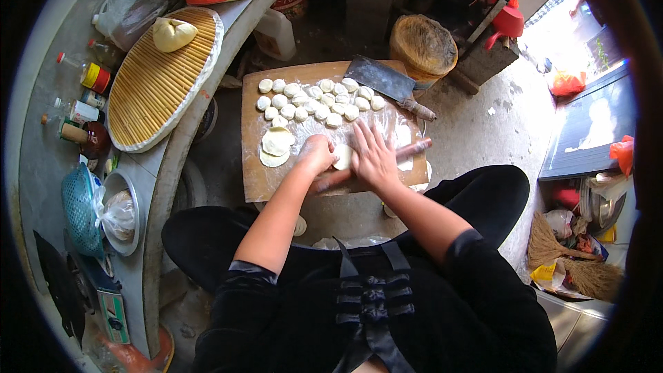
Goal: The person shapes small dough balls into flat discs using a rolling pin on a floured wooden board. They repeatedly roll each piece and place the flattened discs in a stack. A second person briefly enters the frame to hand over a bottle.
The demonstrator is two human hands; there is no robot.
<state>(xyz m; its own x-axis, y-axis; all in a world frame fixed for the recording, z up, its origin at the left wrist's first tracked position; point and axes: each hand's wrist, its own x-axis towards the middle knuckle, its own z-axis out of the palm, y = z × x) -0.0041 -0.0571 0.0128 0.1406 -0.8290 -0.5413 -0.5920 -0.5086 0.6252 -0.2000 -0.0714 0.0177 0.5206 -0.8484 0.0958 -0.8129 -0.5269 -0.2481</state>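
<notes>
On a floured wooden board (254,181), my left hand (317,153) has its fingers curled at the edge of a flat dough disc (343,157). My right hand (374,158) lies over a wooden rolling pin (413,150), palm on it and fingers stretched out flat. The pin runs slantwise along the disc's near right side; its middle is hidden under the hand. Beyond my hands sit several small floured dough pieces (312,91). Left of my left hand, rolled dough rounds (276,141) overlap. A cleaver (380,76) rests at the board's far right corner.
On the curved counter (150,166) at left are a round reed tray (155,88) bearing a dough lump (173,35), several bottles, a blue colander (80,207) and a metal bowl (135,217). A bucket (423,46) stands behind the cleaver. Straw brooms (541,241) lie at right.
</notes>
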